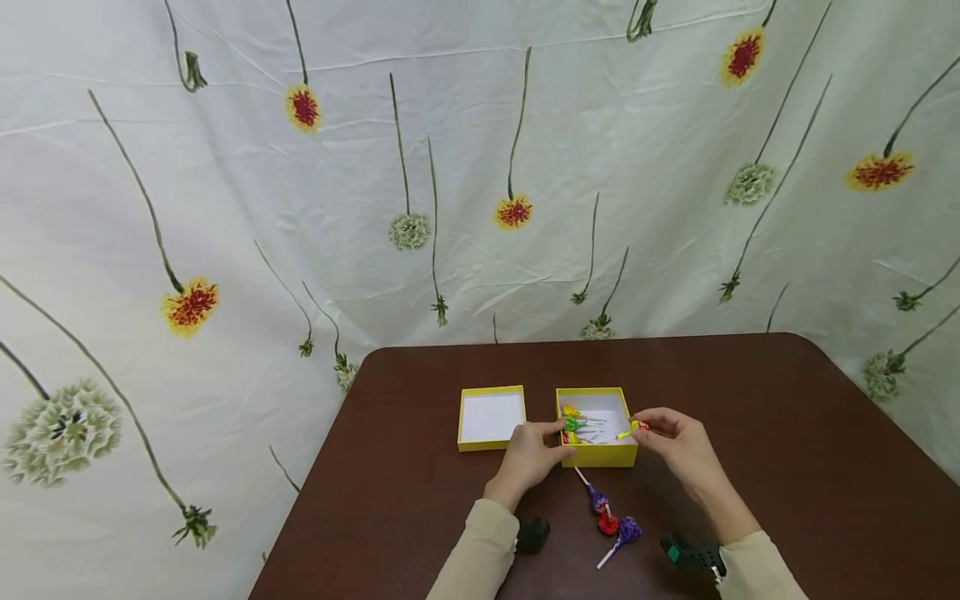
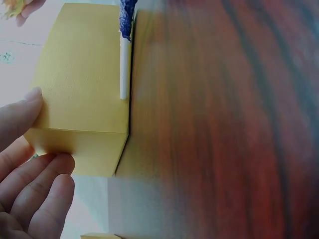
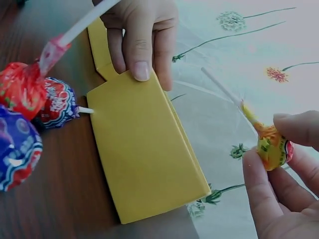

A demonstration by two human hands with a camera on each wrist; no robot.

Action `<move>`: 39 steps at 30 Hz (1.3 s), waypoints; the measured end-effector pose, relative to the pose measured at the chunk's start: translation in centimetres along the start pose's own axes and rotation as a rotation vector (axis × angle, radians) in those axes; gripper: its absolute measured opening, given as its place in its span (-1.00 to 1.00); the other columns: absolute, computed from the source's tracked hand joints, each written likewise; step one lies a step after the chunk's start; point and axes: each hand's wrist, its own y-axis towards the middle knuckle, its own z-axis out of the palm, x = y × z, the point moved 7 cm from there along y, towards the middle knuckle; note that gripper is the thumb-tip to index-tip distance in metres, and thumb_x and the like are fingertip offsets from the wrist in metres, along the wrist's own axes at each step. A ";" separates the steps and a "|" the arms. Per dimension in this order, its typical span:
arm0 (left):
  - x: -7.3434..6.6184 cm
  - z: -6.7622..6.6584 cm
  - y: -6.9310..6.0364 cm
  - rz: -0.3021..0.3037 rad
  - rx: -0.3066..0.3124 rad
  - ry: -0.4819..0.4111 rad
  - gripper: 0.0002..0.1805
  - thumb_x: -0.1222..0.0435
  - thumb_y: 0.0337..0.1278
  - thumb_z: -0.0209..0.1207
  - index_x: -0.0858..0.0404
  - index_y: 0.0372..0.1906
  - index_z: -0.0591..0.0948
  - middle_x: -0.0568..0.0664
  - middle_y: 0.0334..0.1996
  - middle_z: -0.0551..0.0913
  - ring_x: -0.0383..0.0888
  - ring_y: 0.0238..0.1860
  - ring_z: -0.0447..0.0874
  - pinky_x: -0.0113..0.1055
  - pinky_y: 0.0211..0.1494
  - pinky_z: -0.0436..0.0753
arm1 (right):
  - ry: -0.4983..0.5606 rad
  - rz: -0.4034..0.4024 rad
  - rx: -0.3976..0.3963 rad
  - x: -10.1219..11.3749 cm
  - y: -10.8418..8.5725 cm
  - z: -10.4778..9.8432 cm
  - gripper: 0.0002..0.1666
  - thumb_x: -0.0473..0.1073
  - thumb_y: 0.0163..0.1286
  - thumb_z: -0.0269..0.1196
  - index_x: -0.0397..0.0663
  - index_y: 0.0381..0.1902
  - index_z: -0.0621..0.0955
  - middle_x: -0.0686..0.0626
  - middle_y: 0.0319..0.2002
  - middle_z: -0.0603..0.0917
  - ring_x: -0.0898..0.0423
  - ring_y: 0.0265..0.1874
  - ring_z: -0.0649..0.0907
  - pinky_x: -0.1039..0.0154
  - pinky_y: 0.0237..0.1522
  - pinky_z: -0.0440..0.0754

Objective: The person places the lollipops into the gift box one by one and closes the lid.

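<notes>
Head view, lower right of centre: I have the right hand (image 1: pixel 686 452) pinching a yellow lollipop (image 1: pixel 640 426) by its wrapped head, at the right edge of the open yellow box (image 1: pixel 600 457). Its stick points left, over the box; the left hand (image 1: pixel 528 458) is farther off, gripping the near left corner, thumb on the front wall. Stored lollipops (image 1: pixel 573 424) lie inside, partly behind those fingers. I can hardly make out the held stick's end against white lining. Right wrist view: a purple lollipop (image 3: pixel 17 149) is cut off at left.
</notes>
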 end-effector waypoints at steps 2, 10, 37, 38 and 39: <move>0.1 0.0 0.0 0.000 -0.001 0.001 -0.44 0.17 0.10 0.43 0.21 0.23 0.64 0.06 0.18 0.67 0.05 0.21 0.65 -0.12 0.15 0.68 | -0.019 -0.002 -0.010 0.1 0.1 0.0 -0.61 -0.24 0.42 0.29 -0.33 0.14 0.61 -0.20 0.08 0.65 0.15 -0.08 0.60 0.49 -0.10 0.64; 0.3 0.2 0.2 -0.005 -0.001 -0.003 -0.45 0.18 0.11 0.43 0.21 0.23 0.63 0.07 0.18 0.68 0.03 0.20 0.65 -0.13 0.13 0.69 | -0.047 -0.017 -0.015 0.9 0.7 0.3 -0.55 -0.25 0.46 0.24 -0.30 0.26 0.57 -0.28 0.22 0.57 0.02 0.00 0.56 0.43 -0.07 0.64; 0.6 0.3 0.3 -0.020 0.011 -0.019 -0.43 0.15 0.11 0.42 0.21 0.25 0.62 0.04 0.21 0.66 0.02 0.24 0.62 -0.07 0.24 0.63 | -0.183 -0.164 0.045 2.5 4.1 2.8 -0.69 -0.28 0.38 0.32 -0.19 0.07 0.66 -0.21 0.01 0.73 -0.05 -0.08 0.66 0.39 -0.16 0.67; 0.6 0.3 0.3 -0.022 0.011 -0.021 -0.43 0.15 0.11 0.42 0.20 0.25 0.62 0.04 0.21 0.66 0.02 0.24 0.62 -0.07 0.24 0.63 | -0.190 -0.166 0.050 2.4 4.3 2.9 -0.71 -0.28 0.38 0.32 -0.19 0.04 0.67 -0.21 -0.01 0.74 -0.03 -0.10 0.66 0.37 -0.17 0.67; 0.6 0.3 0.4 -0.022 0.010 -0.022 -0.43 0.15 0.11 0.42 0.20 0.24 0.62 0.04 0.21 0.66 0.02 0.24 0.62 -0.07 0.24 0.63 | -0.198 -0.170 0.054 2.5 4.5 3.1 -0.72 -0.27 0.37 0.33 -0.19 0.03 0.67 -0.21 -0.01 0.73 -0.03 -0.11 0.67 0.32 -0.18 0.68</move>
